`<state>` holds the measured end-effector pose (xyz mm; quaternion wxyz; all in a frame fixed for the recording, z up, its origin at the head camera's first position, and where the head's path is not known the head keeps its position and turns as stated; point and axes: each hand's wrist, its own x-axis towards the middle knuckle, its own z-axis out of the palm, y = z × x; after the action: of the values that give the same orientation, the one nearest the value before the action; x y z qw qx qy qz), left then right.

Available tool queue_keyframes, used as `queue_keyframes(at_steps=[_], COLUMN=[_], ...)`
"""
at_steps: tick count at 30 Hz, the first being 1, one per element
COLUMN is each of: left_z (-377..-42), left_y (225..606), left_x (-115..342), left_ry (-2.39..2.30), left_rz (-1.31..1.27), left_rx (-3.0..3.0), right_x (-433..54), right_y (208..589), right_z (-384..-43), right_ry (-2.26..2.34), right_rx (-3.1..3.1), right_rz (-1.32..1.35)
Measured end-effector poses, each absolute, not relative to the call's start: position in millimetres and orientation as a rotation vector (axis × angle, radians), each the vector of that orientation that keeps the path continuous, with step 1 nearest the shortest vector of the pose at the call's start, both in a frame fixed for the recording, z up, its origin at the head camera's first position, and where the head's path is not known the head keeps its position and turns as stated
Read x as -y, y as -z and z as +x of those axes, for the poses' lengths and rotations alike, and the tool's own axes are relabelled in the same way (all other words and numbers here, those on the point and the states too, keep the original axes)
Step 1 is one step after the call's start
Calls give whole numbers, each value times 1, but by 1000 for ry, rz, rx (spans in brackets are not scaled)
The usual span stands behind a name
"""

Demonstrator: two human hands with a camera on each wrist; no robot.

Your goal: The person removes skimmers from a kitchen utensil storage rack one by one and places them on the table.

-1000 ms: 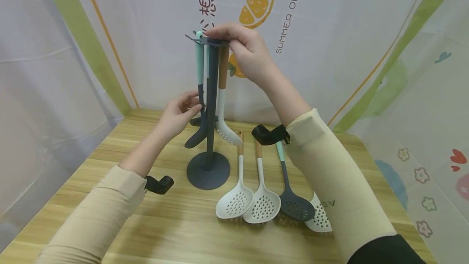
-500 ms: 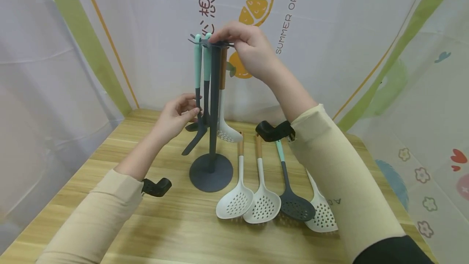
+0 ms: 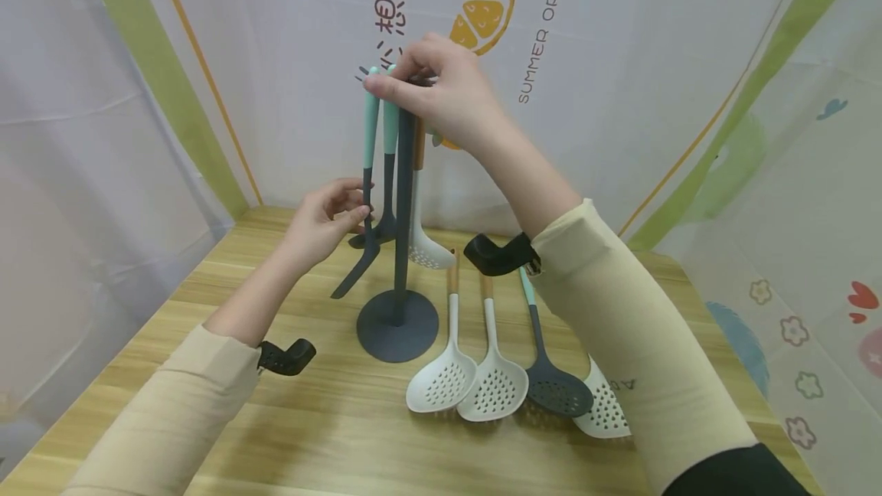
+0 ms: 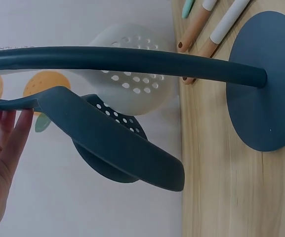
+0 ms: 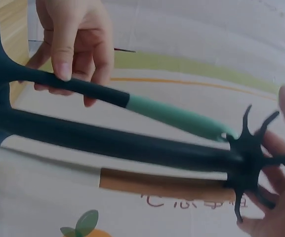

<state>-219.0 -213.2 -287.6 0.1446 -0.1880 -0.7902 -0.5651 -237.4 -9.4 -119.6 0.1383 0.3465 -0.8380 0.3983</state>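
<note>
A dark grey utensil rack (image 3: 403, 205) stands upright on its round base (image 3: 397, 327). My left hand (image 3: 317, 222) pinches the dark shaft of a solid-bladed turner (image 4: 112, 136), whose mint handle hangs from a hook at the rack's top. My right hand (image 3: 451, 94) grips the hooked top, its thumb by the turner's handle end; the hand partly hides the hooks in the head view, while several hooks (image 5: 246, 158) show in the right wrist view. Behind the turner hangs a dark slotted utensil (image 4: 117, 116) with a mint handle. A white skimmer (image 3: 430, 251) with a wooden handle hangs on the right.
Right of the base, two white skimmers (image 3: 442, 385) (image 3: 494, 390) with wooden handles overlap on the wooden table (image 3: 331, 419). Beside them lie a dark skimmer (image 3: 558, 391) and a white slotted utensil (image 3: 604, 410), partly under my right forearm. A printed curtain (image 3: 296, 60) hangs behind.
The rack has turned, bringing the second mint handle into view beside the first. My left hand has moved slightly left with the turner's lower end. My right thumb has shifted left across the rack's top.
</note>
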Motion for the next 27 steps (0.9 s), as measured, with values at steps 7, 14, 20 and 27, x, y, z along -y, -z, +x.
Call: queue_keyframes(at_steps=[7, 14, 20, 27], left_z=[-217, -212, -210, -207], left_y=[288, 286, 282, 277], left_x=[214, 214, 217, 224], left_ry=[1621, 1588, 1567, 1518], left_rz=[-556, -556, -541, -531], left_rx=[2264, 2284, 2304, 2313], right_x=[20, 24, 21, 18], right_y=[125, 128, 127, 123], right_z=[-233, -230, -232, -231], right_ry=[-1000, -877, -744, -647], right_rx=[2437, 2477, 2551, 2610], right_rz=[898, 839, 786, 792])
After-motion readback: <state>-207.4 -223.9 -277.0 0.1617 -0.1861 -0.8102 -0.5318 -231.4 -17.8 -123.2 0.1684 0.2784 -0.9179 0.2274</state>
